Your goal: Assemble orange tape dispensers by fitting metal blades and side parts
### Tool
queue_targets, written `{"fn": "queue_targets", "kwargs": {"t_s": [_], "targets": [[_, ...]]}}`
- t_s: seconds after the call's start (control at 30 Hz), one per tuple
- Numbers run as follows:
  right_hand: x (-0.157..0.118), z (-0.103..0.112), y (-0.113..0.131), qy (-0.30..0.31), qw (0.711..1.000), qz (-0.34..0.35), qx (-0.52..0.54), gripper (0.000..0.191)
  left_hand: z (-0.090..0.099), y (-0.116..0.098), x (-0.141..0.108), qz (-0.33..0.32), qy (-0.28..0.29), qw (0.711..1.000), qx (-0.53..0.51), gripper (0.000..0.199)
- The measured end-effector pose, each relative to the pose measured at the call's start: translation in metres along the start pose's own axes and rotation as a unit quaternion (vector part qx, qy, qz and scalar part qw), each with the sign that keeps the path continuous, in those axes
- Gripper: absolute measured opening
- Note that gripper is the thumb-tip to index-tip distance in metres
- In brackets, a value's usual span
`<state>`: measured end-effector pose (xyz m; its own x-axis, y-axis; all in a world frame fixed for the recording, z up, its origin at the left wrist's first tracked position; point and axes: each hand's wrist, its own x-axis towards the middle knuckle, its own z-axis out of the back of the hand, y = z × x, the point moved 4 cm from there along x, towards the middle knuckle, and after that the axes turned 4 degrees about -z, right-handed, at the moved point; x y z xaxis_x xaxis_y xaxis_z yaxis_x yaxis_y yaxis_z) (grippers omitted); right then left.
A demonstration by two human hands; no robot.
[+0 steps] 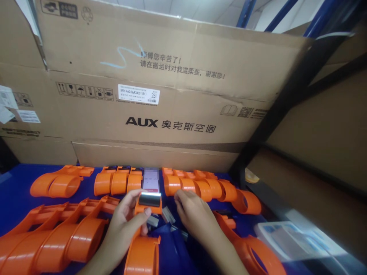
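Note:
My left hand (129, 217) is wrapped around an orange tape dispenser (149, 209). Its head has a black strip and a serrated metal edge, and my thumb presses on its front. The round orange body (142, 256) hangs below toward me. My right hand (190, 206) is to its right with curled fingers, and whatever they may hold is hidden. Between the hands, small metal blade pieces (168, 215) lie on the blue surface, partly covered by my right hand. Just beyond my right hand is a row of orange dispensers (203, 189).
More orange dispensers (57, 242) line the left, others (119, 182) the back, and one (259, 256) the near right. A phone (151, 179) stands at the back. A large cardboard box (172, 99) walls off the rear. A white-blue container (286, 238) and dark rack post (266, 114) are right.

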<state>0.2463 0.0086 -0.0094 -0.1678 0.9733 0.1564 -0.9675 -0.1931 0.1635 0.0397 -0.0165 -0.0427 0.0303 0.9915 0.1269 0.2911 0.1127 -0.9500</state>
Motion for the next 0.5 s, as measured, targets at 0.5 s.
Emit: {"fn": "queue_targets", "kwargs": {"t_s": [0.5], "targets": [[-0.014, 0.010, 0.017, -0.159, 0.885, 0.089, 0.429, 0.016, -0.002, 0.005, 0.002, -0.016, 0.016, 1.000, 0.003, 0.032]]}}
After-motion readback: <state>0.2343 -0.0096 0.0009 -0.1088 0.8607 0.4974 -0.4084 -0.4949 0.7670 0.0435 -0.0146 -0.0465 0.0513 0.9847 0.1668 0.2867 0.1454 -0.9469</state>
